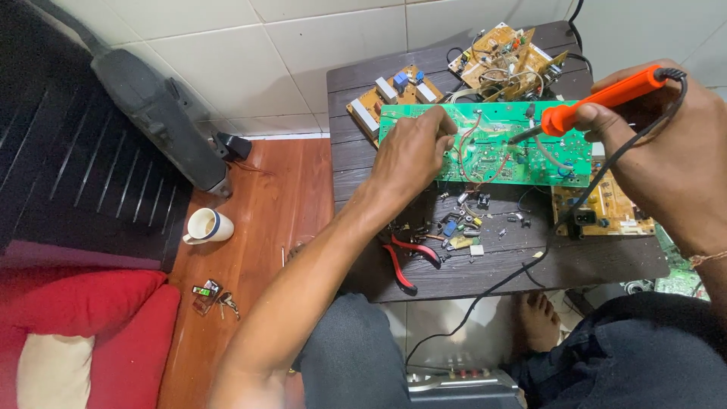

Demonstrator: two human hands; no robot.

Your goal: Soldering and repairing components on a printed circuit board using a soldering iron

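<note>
Knees beside dark slatted table, tiled wall

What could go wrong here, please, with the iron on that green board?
1. The left hand grips the green board close to where the orange iron touches it, so its fingers could get burned.
2. The iron's black cord trails over the loose parts and off the table edge near a bare foot; a snag might jerk the iron.
3. The board seems steadied only by hand and might slip.
</note>
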